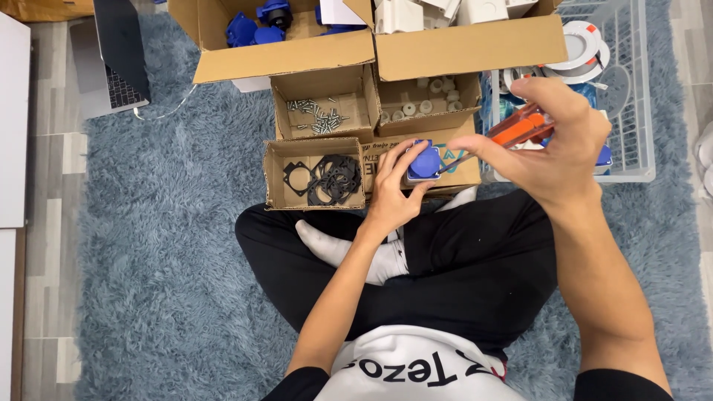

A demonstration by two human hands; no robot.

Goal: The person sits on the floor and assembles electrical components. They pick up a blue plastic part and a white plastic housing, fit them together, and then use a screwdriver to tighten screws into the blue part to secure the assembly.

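Observation:
My left hand (391, 194) grips a small blue socket part (425, 162) with a grey base, held above a flat cardboard box (453, 172). My right hand (553, 145) holds a screwdriver with an orange handle (515, 131); its thin shaft slants down-left and its tip meets the blue part. Both hands hover over my crossed legs in black trousers and white socks.
Small cardboard trays hold black gaskets (327, 178), screws (318, 115) and white round pieces (425, 104). Bigger boxes behind contain blue parts (260, 26) and white parts (431, 13). A clear plastic basket (631, 89) stands right, a laptop (115, 63) at back left, all on a blue-grey shaggy rug (163, 260).

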